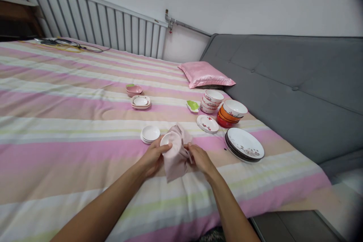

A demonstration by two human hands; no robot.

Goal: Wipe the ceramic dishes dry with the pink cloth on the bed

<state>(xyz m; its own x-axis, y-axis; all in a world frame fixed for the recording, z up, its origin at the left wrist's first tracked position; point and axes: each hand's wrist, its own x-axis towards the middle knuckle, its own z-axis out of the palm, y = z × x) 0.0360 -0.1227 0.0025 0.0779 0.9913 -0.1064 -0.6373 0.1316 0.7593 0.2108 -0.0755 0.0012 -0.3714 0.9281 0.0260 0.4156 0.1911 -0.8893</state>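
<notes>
Between my hands is a small white dish [166, 139], partly covered by a pale pink cloth [176, 162]. My left hand [154, 155] grips the dish at its left edge, thumb on top. Bunched cloth is pinched in the fingers of my right hand [199, 157], at the dish's right side. Just left of the held dish, a short stack of small white dishes [151, 133] lies on the bed. To the right are stacked small plates with red flowers [208, 124] and a pile of larger plates [245, 143].
Patterned bowls [213, 97] and white-and-orange bowls [234, 109] stand stacked at right, near a green leaf-shaped dish [193, 106]. Pink dishes [134, 90] and square dishes [141, 102] sit farther back on the striped bed [70, 128]. A pink pillow [206, 74] rests by the grey headboard [283, 72].
</notes>
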